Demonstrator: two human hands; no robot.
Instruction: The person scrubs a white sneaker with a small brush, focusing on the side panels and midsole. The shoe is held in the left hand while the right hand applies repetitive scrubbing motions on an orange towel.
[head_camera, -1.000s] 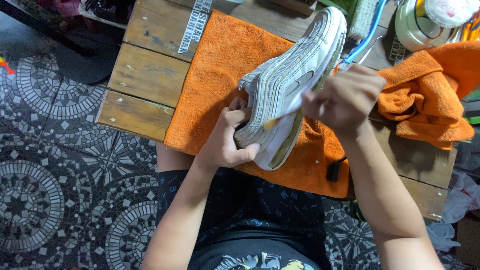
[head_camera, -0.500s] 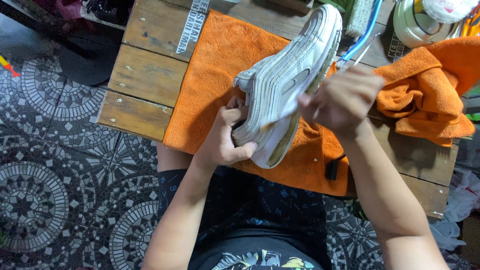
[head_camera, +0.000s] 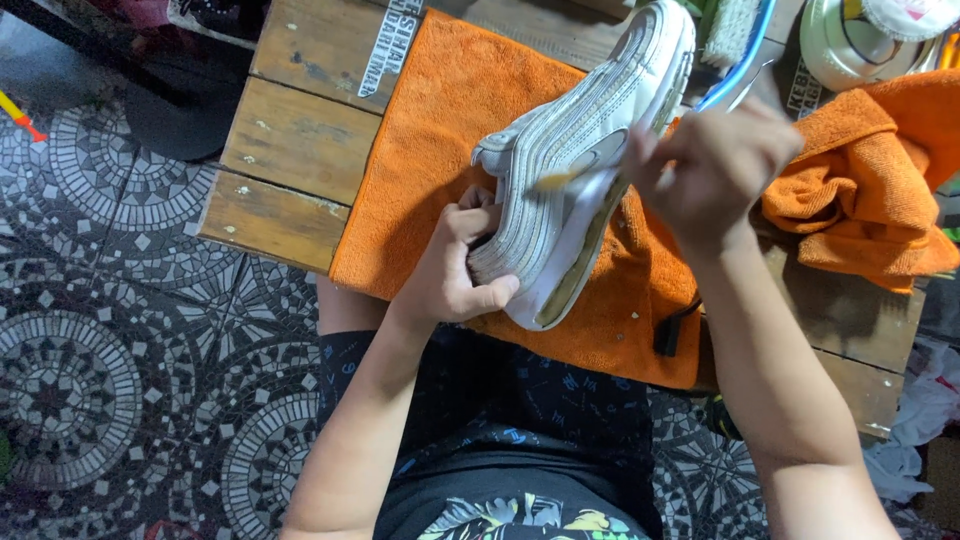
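Note:
A white sneaker (head_camera: 580, 150) lies on its side on an orange towel (head_camera: 450, 120) spread over a wooden plank table (head_camera: 290, 150). My left hand (head_camera: 455, 265) grips the sneaker at its heel end, thumb on the sole edge. My right hand (head_camera: 715, 165) is closed on a small brush (head_camera: 560, 180), whose yellowish tip touches the shoe's side just above the sole. The rest of the brush is hidden in my fist.
A crumpled orange cloth (head_camera: 870, 190) lies at the table's right. A white bowl (head_camera: 850, 40) and a blue-handled scrub brush (head_camera: 735, 40) sit at the back. A small black object (head_camera: 672, 330) rests on the towel's near edge. Patterned tile floor (head_camera: 90, 360) is to the left.
My right hand has shifted up and right along the shoe's side with the brush. The sneaker has tilted slightly in my left hand.

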